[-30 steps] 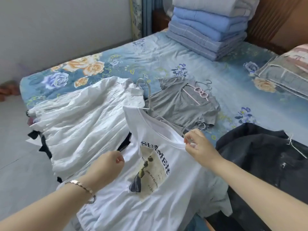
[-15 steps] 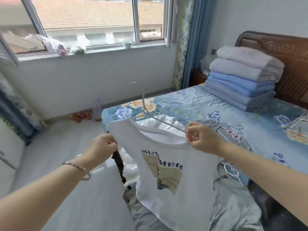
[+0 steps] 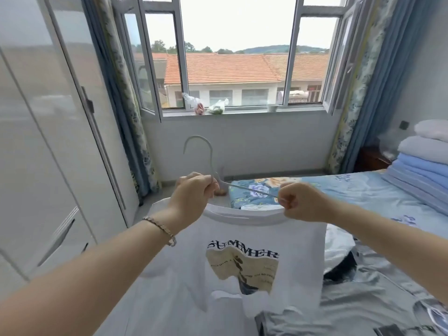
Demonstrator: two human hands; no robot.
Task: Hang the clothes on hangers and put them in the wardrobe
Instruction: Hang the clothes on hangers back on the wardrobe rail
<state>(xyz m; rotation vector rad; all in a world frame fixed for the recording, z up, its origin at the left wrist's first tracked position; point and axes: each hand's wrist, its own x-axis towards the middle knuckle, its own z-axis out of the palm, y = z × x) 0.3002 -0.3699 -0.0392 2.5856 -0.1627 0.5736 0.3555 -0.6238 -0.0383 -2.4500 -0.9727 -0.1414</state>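
Observation:
A white T-shirt [image 3: 242,267] printed SUMMER hangs in the air in front of me on a white hanger [image 3: 211,163], whose hook stands upright above the collar. My left hand [image 3: 194,194] grips the hanger at the base of its hook. My right hand [image 3: 299,202] pinches the shirt's right shoulder together with the hanger's arm. The white wardrobe [image 3: 48,141] stands at my left, its doors closed as far as I can see.
The bed [image 3: 363,192] with a floral blue sheet lies to the right, with grey and dark clothes [image 3: 363,294] at its near end and a stack of folded blankets [image 3: 426,163] at the far right. A window [image 3: 232,57] faces me, with curtains either side.
Both hands have lifted the T-shirt off the bed and raised it upright. My left hand moved from the shirt's shoulder to the hanger's hook. My view turned up toward the window.

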